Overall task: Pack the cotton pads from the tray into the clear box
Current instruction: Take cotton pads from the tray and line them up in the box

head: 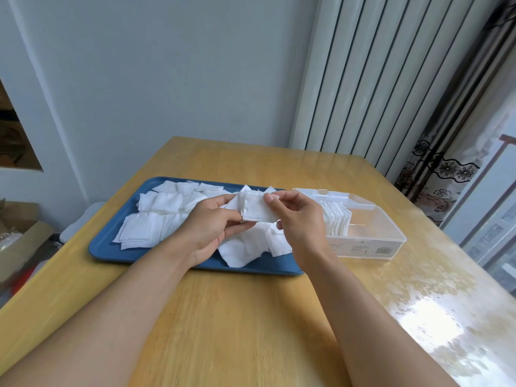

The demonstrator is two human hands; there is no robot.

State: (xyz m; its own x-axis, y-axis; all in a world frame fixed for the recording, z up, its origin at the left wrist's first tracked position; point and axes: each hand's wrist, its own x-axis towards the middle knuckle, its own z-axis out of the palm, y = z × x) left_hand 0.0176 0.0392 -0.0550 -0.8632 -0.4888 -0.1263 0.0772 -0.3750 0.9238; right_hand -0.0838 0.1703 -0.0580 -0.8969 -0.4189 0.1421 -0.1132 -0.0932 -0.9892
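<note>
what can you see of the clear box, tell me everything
The clear box is a shallow rectangular container of see-through plastic, lying open on the wooden table directly right of the blue tray. A white part with a small tab runs along its far edge, seemingly its lid. Its near wall carries a printed label with a barcode. Inside, at the left end, a row of white cotton pads stands on edge; the rest looks unfilled. The right hand is in front of its left end; contact cannot be told.

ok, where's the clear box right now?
Head view: the clear box sits on the table, right of the blue tray, just beyond the right hand.
</note>
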